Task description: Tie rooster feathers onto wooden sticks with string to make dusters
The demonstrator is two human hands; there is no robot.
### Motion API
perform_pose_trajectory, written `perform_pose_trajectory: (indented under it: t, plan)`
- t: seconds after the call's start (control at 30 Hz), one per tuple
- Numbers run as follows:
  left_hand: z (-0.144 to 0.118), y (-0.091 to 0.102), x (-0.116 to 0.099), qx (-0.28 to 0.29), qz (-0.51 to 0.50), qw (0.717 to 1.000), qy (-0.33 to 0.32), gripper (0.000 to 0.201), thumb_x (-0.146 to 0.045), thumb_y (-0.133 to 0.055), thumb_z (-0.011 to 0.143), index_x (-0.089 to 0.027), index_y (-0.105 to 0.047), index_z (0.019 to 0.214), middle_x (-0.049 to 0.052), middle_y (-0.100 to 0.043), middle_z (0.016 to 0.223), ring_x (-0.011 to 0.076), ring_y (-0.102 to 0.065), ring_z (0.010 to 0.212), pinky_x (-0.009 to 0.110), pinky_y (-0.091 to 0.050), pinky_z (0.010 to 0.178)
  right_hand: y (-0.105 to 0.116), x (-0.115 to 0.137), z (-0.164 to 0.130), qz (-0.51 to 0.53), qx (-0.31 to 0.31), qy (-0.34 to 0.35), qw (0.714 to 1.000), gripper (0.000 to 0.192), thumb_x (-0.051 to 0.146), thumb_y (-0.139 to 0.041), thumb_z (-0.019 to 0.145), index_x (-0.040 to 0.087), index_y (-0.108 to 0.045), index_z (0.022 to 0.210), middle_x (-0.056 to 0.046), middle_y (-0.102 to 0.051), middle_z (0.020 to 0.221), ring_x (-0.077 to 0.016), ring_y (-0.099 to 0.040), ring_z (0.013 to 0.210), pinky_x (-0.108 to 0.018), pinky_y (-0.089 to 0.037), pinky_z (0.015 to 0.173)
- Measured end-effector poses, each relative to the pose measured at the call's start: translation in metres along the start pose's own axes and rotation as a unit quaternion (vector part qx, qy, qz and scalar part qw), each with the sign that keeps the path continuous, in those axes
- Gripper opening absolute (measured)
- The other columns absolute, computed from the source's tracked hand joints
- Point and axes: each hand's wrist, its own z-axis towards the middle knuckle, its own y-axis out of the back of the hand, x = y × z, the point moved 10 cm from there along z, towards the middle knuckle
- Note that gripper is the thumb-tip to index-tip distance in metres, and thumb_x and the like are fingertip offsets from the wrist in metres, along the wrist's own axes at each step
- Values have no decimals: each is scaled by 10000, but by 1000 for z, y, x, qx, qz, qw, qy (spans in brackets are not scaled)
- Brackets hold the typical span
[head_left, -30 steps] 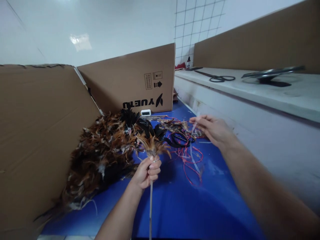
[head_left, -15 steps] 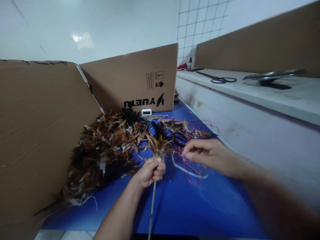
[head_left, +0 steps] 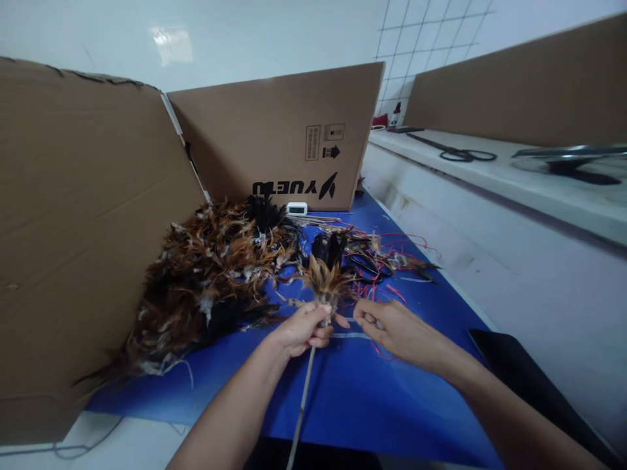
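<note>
Over the near middle of the blue table (head_left: 392,405), your left hand (head_left: 306,329) is closed around the upper part of a thin stick (head_left: 304,391), right at the base of a bunch of brown and black feathers (head_left: 323,277). The thumb presses near the feather roots, one finger pokes out toward the right, and the stick slants down toward you. Your right hand (head_left: 392,326) has come in close beside the left, its fingers curled narrow on what looks like a clear strip (head_left: 351,335); the exact pinch is hidden.

Half a second ago that strip hung in a loose curve below your right hand; now it runs fairly straight between the two hands, in what look like two lengths. That suggests the slack is mostly taken up and the left hand's hold at the feather base matters most, since a slip there could let the feathers shift. Whether the strip already circles the stick, you cannot tell from here.

Red string (head_left: 396,294) lies on the table just beyond your right hand, and the big feather pile (head_left: 210,274) sits to the left, against the cardboard box (head_left: 274,140).
</note>
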Motion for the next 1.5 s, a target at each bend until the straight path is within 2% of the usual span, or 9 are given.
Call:
perform_pose_trajectory:
  t: [0.23,0.33,0.57,0.7,0.93,1.13,1.3,1.5]
  plan:
    - [2,2,4,-27,2,1000,-2,304,-418,-531,781,-119,-495,822,-77,-313,509,23,-196,400,135,-122,340,-15,8,8,-141,9,-11,990,182,165,-391,855,170,-552,770,-49,-640,743,-128,-576,600,-249,-248,506]
    - [3,1,6,-23,7,1000,-2,272,-409,-535,777,-145,-469,785,-84,-286,523,23,-206,402,128,-131,339,-17,16,12,-165,3,-2,986,163,203,-419,859,170,-553,772,-51,-645,759,-141,-585,617,-258,-253,512]
    - [2,-6,5,5,11,1000,-4,267,-385,-520,786,-164,-392,712,-57,-325,613,8,-204,419,136,-121,350,-19,24,16,-150,-21,29,988,171,131,-404,830,173,-550,751,-46,-647,768,-142,-585,662,-246,-322,574]
    - [1,-5,4,-2,2,1000,-1,284,-414,-541,773,-170,-396,761,-67,-297,612,9,-213,425,136,-128,364,-13,21,14,-102,-34,40,993,153,172,-423,836,185,-573,812,-40,-646,819,-144,-589,704,-230,-364,601]
    - [3,0,10,-16,-1,1000,11,301,-419,-548,767,-159,-402,735,-50,-348,622,8,-234,424,139,-131,360,-1,14,6,-28,-37,60,997,261,224,-372,888,202,-623,821,-35,-634,790,-146,-577,710,-252,-398,646]
    - [2,3,5,-32,33,999,12,355,-455,-501,788,-101,-514,773,-75,-282,504,26,-196,412,150,-118,352,0,9,3,-114,-23,34,993,260,227,-385,871,196,-620,763,-38,-637,761,-153,-582,667,-256,-363,598]
    - [3,4,6,-37,26,999,7,314,-436,-513,784,-123,-488,784,-78,-272,510,33,-220,420,139,-135,345,-7,12,6,-173,-20,27,984,262,235,-387,871,189,-598,723,-35,-636,757,-130,-572,614,-245,-300,537]
    - [4,-3,9,-18,27,999,9,280,-415,-510,791,-152,-422,759,-57,-327,593,16,-207,423,141,-124,349,-12,20,11,-191,-23,30,981,230,178,-399,853,182,-590,724,-36,-637,758,-130,-573,617,-258,-276,532]
